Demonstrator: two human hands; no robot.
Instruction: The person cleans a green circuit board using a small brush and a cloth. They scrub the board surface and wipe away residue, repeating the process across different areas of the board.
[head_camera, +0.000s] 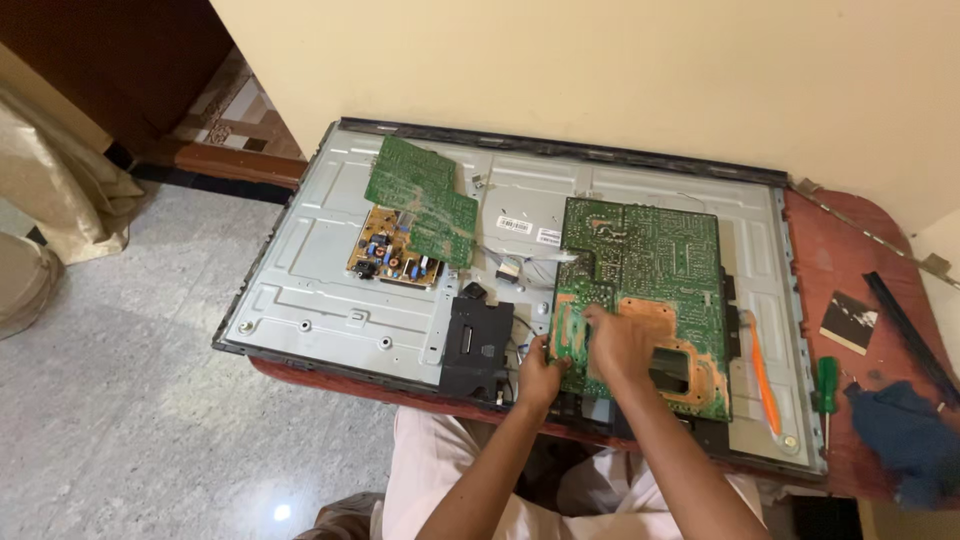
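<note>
The big green circuit board (645, 290), coppery orange at its near end, lies solder-side up. The left hand (541, 377) pinches its near corner. The right hand (618, 345) rests flat on it, fingers spread.

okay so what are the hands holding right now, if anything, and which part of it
Both are on the large green circuit board. The left hand grips its near left edge; the right hand lies flat on its face beside that. No tool is held.

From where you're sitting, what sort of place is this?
Probably a room in a home used for repairs. An opened flat screen's metal back panel lies on a red table, with green circuit boards and a green-handled screwdriver, over a polished stone floor.
</note>
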